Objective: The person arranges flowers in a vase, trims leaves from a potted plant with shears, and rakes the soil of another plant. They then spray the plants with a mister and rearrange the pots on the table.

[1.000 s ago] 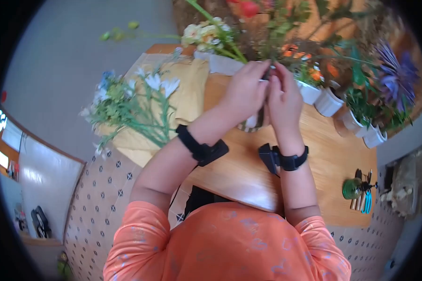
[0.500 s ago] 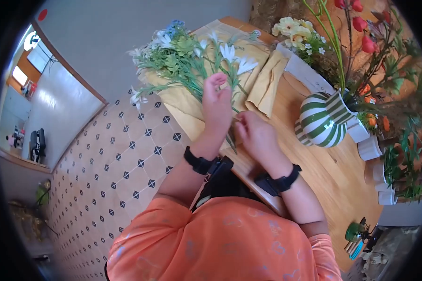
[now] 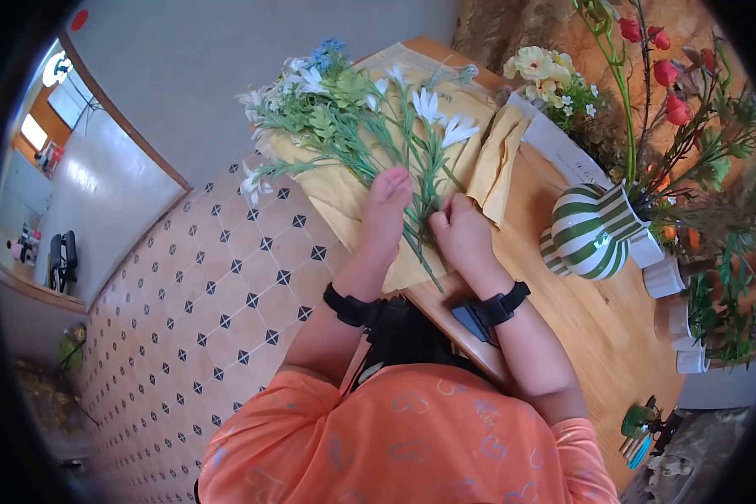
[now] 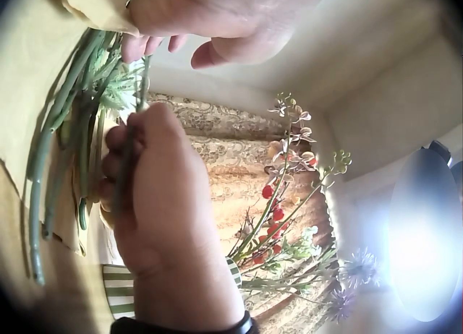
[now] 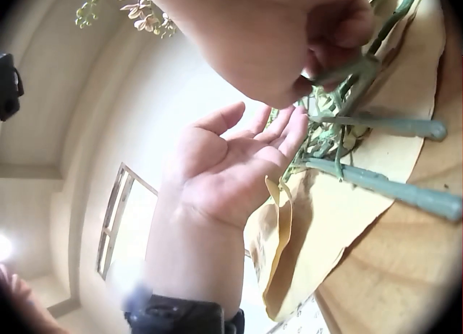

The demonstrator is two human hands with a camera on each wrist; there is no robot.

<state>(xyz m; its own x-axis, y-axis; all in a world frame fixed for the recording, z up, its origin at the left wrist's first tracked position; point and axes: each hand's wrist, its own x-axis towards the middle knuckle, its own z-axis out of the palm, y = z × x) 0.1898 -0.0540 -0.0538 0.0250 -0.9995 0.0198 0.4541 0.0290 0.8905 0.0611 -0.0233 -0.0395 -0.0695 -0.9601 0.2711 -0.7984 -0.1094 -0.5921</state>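
A bunch of artificial flowers (image 3: 336, 109) with white and blue blooms and long green stems lies on tan wrapping paper (image 3: 332, 197). My right hand (image 3: 464, 233) grips a green stem (image 4: 124, 171) at the lower part of the bunch, its fingers curled round it. Beside it, my left hand (image 3: 386, 206) is over the stems' left side. The right wrist view shows that left palm turned up, with fingers loosely extended and nothing gripped. Several thick stem ends (image 5: 419, 193) stick out past the paper's edge.
A green-and-white striped vase (image 3: 592, 231) holding tall stems with red blooms (image 3: 665, 74) stands to the right. White pots (image 3: 662, 277) with plants line the table's far right. Tools (image 3: 638, 449) lie near its right corner. The wooden table (image 3: 580, 344) ends close to my body.
My view has swung left. Both hands have left the vase area and come to the flowers on the paper, where the right hand has taken hold of a stem.
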